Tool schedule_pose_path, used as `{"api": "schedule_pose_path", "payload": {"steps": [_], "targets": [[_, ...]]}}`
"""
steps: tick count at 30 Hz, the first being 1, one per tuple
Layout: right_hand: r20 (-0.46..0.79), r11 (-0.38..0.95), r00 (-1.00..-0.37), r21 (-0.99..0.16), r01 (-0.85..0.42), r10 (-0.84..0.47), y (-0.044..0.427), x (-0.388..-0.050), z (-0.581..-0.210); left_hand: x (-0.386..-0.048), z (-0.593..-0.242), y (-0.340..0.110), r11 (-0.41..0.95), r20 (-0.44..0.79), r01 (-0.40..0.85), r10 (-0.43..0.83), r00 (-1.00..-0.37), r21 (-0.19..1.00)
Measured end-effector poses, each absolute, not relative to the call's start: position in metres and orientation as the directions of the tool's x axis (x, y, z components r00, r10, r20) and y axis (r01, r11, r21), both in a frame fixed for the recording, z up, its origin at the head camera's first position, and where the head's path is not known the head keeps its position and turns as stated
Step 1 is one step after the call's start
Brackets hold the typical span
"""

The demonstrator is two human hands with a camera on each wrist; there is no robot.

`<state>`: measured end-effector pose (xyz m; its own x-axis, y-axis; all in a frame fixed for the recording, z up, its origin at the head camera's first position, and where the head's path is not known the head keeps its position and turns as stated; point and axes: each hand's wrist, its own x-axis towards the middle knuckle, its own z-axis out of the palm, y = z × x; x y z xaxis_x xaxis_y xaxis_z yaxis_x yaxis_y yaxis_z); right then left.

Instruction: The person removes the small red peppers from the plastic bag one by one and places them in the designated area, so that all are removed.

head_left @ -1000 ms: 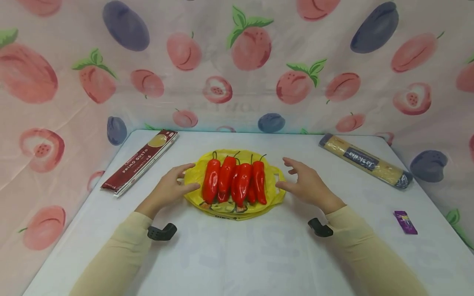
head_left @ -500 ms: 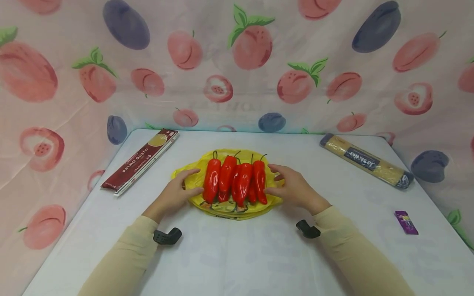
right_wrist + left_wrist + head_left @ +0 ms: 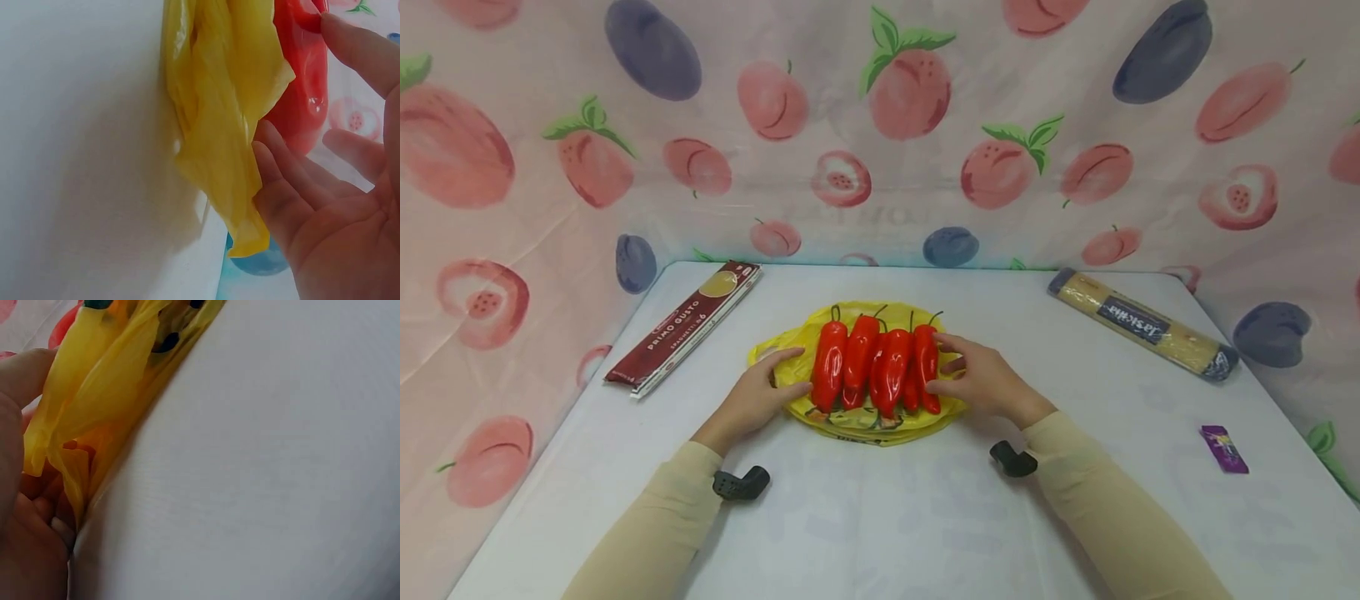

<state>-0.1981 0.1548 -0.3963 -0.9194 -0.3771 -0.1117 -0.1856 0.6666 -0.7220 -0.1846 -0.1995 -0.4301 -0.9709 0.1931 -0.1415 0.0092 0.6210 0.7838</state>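
Observation:
Several red peppers (image 3: 891, 371) with dark stems lie side by side on a flattened yellow plastic bag (image 3: 857, 433). At the bag's left side, my left hand (image 3: 756, 400) rests with relaxed, parted fingers, the thumb close to the leftmost pepper. The left wrist view has the yellow plastic (image 3: 103, 394) against that hand's (image 3: 28, 544) fingers, which it partly hides. My right hand (image 3: 992, 383) reaches over the bag's right side. In the right wrist view, the thumb tip of this hand (image 3: 337, 219) touches a red pepper (image 3: 306, 81), and its lower fingers lie beside the yellow plastic.
A dark red spaghetti packet (image 3: 681, 329) lies at the back left of the white table (image 3: 880, 533). At the back right is a clear pasta packet (image 3: 1138, 325) with a dark label. A small purple packet (image 3: 1225, 450) lies at the right. Fruit-patterned cloth (image 3: 880, 192) stands behind.
My right hand has moved left, from the bag's edge to the rightmost pepper. My left hand has shifted slightly right and inward. The peppers have stayed in place.

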Motion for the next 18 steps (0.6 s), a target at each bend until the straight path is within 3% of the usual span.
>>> {"api": "schedule_pose_path", "payload": {"steps": [18], "targets": [[-0.091, 0.642, -0.895, -0.728, -0.24, -0.438, 0.1455, -0.2056, -0.3998, -0.1843, -0.4388, -0.2012, 0.606, -0.163, -0.027, 0.172, -0.972, 0.795]]}}
